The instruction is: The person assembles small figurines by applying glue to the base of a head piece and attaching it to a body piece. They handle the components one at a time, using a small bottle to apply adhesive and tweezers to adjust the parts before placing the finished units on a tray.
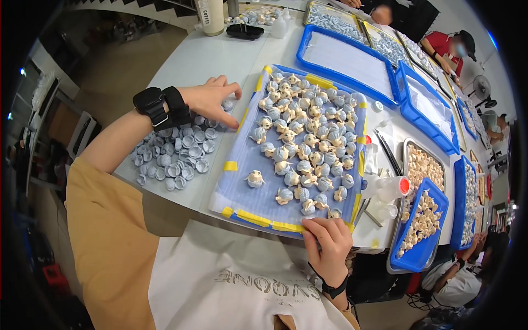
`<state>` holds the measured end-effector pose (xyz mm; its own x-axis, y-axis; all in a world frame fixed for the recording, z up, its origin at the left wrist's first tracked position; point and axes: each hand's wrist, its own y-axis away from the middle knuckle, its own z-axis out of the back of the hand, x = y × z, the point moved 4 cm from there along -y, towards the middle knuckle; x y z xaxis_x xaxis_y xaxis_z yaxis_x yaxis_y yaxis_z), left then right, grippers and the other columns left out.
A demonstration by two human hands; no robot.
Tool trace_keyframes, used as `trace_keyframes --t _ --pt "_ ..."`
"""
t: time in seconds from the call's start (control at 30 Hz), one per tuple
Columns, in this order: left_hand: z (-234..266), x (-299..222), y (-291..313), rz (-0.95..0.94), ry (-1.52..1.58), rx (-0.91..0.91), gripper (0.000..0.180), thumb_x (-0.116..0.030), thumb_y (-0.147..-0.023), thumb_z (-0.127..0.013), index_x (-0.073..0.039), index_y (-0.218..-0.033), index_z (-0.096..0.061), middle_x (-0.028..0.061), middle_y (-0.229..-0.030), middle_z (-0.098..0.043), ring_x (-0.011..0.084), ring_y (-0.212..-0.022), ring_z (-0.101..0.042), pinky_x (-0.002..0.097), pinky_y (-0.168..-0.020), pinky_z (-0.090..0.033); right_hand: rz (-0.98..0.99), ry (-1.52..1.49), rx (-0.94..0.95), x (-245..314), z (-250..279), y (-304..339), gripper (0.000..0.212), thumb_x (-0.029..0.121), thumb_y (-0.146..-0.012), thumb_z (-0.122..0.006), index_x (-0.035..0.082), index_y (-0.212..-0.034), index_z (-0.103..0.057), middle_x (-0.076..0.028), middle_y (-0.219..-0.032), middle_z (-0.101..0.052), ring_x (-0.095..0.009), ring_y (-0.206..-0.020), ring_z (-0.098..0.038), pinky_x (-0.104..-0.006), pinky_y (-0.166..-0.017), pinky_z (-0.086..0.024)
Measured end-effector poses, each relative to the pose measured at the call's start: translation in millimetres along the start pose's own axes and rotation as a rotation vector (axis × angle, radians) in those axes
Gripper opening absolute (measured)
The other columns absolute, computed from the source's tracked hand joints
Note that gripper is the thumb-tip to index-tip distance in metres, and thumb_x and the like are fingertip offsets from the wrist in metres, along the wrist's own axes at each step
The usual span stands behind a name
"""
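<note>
left hand [212, 99] spread, fingertips on grey caps [179, 154] heaped on table [214, 55]; right hand [328, 247] pinching near edge of blue tray [242, 181] of small figurines [308, 137]

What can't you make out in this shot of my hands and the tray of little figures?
- Head view: left hand covers some grey caps; whether it grips one is hidden.
- Right hand hides the tray edge beneath its fingers.
- Figures: too small for detail.
- Far trays: bent and shrunk near the rim.
</note>
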<state>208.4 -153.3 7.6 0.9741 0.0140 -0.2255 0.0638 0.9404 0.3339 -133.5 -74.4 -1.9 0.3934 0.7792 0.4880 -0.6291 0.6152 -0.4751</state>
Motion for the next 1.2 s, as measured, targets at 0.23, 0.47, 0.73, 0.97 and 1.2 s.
trace_keyframes --t 0.23,0.47,0.73,0.97,1.2 --pt "-9.3 -2.9 -3.4 -0.214 0.091 -0.029 0.026 -0.018 -0.074 -0.055 -0.009 -0.097 -0.046 0.0142 -0.092 -0.045 0.0287 -0.088 -0.046 0.0358 -0.076 -0.039 -0.011 -0.031 -0.014 -0.2 0.7 0.9 0.019 0.004 -0.067 -0.065 0.005 -0.086 -0.063 -0.005 -0.078 -0.06 -0.022 -0.066 -0.052 -0.0309 -0.057 -0.04" --pt "-8.1 0.1 -11.7 -0.248 0.11 -0.065 0.019 -0.013 -0.076 -0.053 -0.006 -0.093 -0.047 0.0138 -0.088 -0.047 0.0269 -0.085 -0.047 0.0342 -0.075 -0.039 0.008 -0.008 -0.03 -3.2 1.5 2.9 0.022 0.008 -0.066 -0.067 0.007 -0.088 -0.063 -0.002 -0.079 -0.06 -0.019 -0.068 -0.053 -0.0294 -0.056 -0.04" --pt "27.6 15.4 -13.6 0.003 0.404 -0.265 0.022 -0.017 -0.076 -0.058 -0.004 -0.092 -0.051 0.0073 -0.077 -0.049 0.0167 -0.061 -0.051 0.0299 -0.053 -0.045 0.008 -0.012 -0.032 -2.7 2.5 3.0 0.022 0.009 -0.067 -0.067 0.007 -0.088 -0.063 -0.002 -0.079 -0.06 -0.019 -0.068 -0.053 -0.0295 -0.057 -0.04" --pt "37.5 16.5 27.7 0.093 1.511 -0.225 0.026 -0.015 -0.087 -0.046 0.0 -0.109 -0.049 -0.0022 -0.07 -0.042 0.0037 -0.052 -0.043 0.0174 -0.042 -0.038 0.024 -0.053 -0.059 3.3 2.7 2.0 0.023 0.008 -0.066 -0.066 0.006 -0.088 -0.063 -0.003 -0.08 -0.06 -0.021 -0.071 -0.054 -0.03 -0.06 -0.042" --pt "-40.1 -155.6 93.6 0.084 2.146 0.373 0.03 -0.024 -0.088 -0.042 -0.003 -0.109 -0.046 0.0081 -0.084 -0.049 0.0104 -0.065 -0.047 0.0179 -0.055 -0.039 0.52 -0.197 -0.205 73.5 39.9 -24.3 0.03 0.012 -0.063 -0.059 0.0 -0.091 -0.061 -0.009 -0.086 -0.055 -0.02 -0.074 -0.054 -0.0269 -0.055 -0.041"
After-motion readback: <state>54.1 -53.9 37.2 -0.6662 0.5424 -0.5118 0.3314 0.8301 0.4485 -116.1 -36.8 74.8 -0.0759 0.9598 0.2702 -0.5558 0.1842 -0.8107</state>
